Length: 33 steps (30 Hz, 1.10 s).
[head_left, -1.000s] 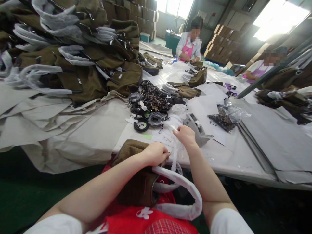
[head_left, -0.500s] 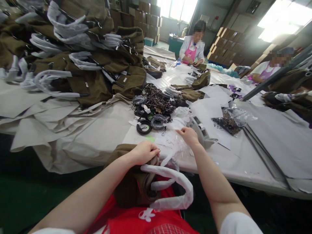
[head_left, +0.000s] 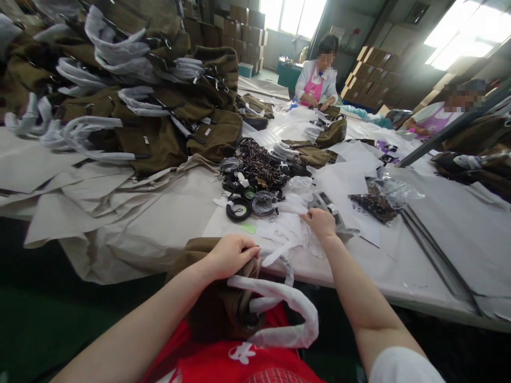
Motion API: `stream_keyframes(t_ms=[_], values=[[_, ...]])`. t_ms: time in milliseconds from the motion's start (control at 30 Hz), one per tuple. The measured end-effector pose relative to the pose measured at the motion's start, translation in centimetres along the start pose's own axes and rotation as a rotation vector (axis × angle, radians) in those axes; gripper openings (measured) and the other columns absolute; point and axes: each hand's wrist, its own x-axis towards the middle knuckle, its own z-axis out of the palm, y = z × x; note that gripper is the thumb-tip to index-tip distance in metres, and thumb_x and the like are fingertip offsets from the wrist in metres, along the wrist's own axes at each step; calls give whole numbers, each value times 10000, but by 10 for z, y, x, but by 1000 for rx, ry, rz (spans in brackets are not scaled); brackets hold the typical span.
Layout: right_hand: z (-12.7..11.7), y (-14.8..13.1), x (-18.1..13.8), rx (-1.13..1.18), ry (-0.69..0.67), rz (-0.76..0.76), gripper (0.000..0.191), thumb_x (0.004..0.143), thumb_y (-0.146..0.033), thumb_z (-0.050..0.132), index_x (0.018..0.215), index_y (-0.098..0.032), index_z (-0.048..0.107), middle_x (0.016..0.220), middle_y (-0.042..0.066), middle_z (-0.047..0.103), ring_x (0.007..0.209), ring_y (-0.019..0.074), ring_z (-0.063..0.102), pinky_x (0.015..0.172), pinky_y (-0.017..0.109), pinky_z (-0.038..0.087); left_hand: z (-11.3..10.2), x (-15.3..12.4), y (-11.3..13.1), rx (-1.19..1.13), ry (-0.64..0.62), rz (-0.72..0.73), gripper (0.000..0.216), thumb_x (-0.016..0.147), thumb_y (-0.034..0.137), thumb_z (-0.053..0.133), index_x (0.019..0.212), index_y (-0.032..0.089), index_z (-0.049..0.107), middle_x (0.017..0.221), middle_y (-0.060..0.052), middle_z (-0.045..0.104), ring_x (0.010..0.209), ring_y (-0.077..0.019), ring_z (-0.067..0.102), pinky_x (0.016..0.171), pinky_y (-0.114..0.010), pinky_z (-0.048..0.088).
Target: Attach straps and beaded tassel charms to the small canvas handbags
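Observation:
A brown fabric handbag stands upright between my body and the table edge. White wrapping covers its handle, which loops out to the right. My left hand is closed on the bag's upper edge. Over the table, my right hand has its fingers pinched together beside a grey device; what they hold, if anything, cannot be made out. Crumpled clear film and white strips lie just left of that hand. Coiled black straps and a heap of dark chains sit beyond.
Many brown bags with wrapped handles are piled at the left. A plastic bag of small dark parts rests at the right, near a slanted metal post. Two co-workers in pink aprons work across the table.
My right hand has moved a little to the right over the table, its fingers still pinched. My left hand stays on the bag's edge. The view has shifted slightly.

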Motion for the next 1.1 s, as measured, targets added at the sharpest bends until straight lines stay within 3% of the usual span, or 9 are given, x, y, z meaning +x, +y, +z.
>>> stream_keyframes(t_ms=[167, 267, 333, 467, 567, 700, 933, 1033, 1100], values=[[-14, -15, -16, -2, 118, -40, 223, 845, -319, 620, 950, -135, 690, 1027, 164, 690, 1000, 276, 604, 832, 341, 424, -13, -52, -5, -23, 330, 116, 276, 933, 292, 504, 800, 207, 730, 911, -20, 737, 863, -151, 656, 822, -217, 458], [-36, -47, -36, 289, 187, -93, 257, 885, -340, 549, 1017, -154, 669, 1011, 131, 696, 924, 254, 622, 815, 353, 455, -6, -67, -19, -57, 387, 81, 252, 930, 278, 527, 802, 209, 732, 903, -18, 742, 863, -145, 667, 815, -205, 473], [-50, -77, -52, 672, -5, -144, 315, 888, -419, 540, 1039, -170, 659, 929, 95, 712, 717, 204, 632, 676, 330, 484, 4, -69, -25, -115, 343, 72, 275, 938, 272, 517, 776, 204, 729, 884, -16, 739, 843, -136, 668, 800, -200, 479], [-67, -134, -78, 1247, -612, -217, 526, 789, -444, 665, 1230, -177, 561, 1182, 126, 676, 554, 113, 597, 502, 270, 466, 20, -67, -27, -154, 317, 71, 287, 938, 263, 510, 764, 192, 726, 875, -28, 733, 833, -142, 661, 790, -214, 476], [-72, -160, -87, 1478, -638, -230, 419, 805, -456, 658, 1124, -186, 628, 1051, 83, 722, 528, 81, 567, 492, 238, 462, 20, -68, -30, -153, 291, 33, 295, 930, 263, 506, 742, 185, 719, 849, -37, 726, 811, -152, 651, 775, -226, 471], [-74, -170, -90, 1507, -482, -249, 275, 838, -446, 628, 882, -185, 701, 713, 8, 691, 522, 90, 572, 491, 228, 460, 15, -70, -40, -180, 273, -27, 305, 931, 301, 499, 757, 191, 725, 855, -33, 730, 816, -162, 646, 790, -236, 463], [-76, -170, -92, 1407, -524, -268, 467, 743, -280, 701, 1194, -214, 599, 1219, 103, 656, 626, 97, 619, 548, 251, 500, 7, -63, -42, -214, 246, -38, 333, 930, 319, 490, 722, 183, 711, 818, -28, 729, 784, -163, 643, 761, -229, 449], [-76, -180, -100, 1396, -588, -303, 478, 749, -316, 720, 1200, -220, 594, 1185, 91, 668, 618, 95, 610, 575, 259, 516, 7, -62, -43, -200, 230, -43, 344, 929, 318, 484, 706, 179, 705, 796, -25, 725, 767, -162, 638, 736, -227, 443], [-74, -188, -105, 1388, -628, -332, 347, 804, -374, 672, 1110, -212, 647, 954, 43, 718, 555, 93, 578, 538, 249, 490, 7, -61, -45, -198, 227, -49, 327, 925, 312, 490, 722, 180, 709, 787, -21, 723, 760, -159, 636, 726, -224, 441]])
